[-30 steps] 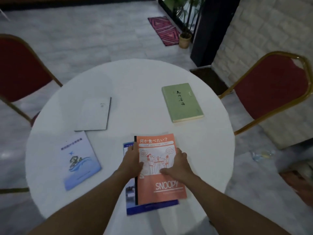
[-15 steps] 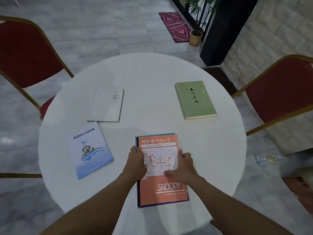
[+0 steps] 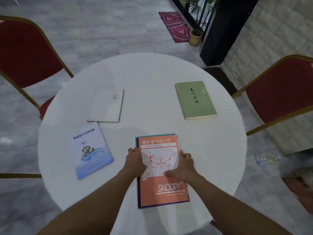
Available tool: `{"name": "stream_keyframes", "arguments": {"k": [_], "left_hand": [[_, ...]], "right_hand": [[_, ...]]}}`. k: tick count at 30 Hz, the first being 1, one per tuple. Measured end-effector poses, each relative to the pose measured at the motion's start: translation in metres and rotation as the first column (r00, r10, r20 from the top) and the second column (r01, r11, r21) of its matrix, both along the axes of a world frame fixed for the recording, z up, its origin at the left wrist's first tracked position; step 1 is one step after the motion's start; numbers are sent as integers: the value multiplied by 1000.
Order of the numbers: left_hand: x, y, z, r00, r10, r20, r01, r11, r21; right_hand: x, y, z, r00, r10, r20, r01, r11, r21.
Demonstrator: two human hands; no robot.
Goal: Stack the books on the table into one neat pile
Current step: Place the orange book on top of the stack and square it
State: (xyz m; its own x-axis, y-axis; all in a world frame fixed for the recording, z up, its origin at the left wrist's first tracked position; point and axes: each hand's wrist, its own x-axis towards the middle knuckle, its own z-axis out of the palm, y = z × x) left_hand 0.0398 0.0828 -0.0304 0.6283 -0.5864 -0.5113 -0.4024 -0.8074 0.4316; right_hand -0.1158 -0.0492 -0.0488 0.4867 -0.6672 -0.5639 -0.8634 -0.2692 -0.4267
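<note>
Now squared over blue book [image 3: 138, 192], orange notebook [image 3: 167, 192], both hands flanking

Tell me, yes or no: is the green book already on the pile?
No, the green book lies alone, far right of the pile.

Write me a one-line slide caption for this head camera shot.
Both hands, left hand and right hand, square an orange Snoopy notebook atop a dark blue book on the round white table.
</note>
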Motion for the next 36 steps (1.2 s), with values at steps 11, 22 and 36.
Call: {"name": "stream_keyframes", "arguments": {"k": [11,22,36], "left_hand": [[6,-4,-3,999,-21,-45,25,996,88],[10,-9,8,998,-32,-62,39,992,119],[21,-29,44,1000,-20,-22,21,998,55]], "right_hand": [[1,-4,-5,1000,-18,-16,19,999,29],[8,-13,2,994,93,-50,-92,995,38],[21,-60,26,974,221,44,-223,973,56]]}}
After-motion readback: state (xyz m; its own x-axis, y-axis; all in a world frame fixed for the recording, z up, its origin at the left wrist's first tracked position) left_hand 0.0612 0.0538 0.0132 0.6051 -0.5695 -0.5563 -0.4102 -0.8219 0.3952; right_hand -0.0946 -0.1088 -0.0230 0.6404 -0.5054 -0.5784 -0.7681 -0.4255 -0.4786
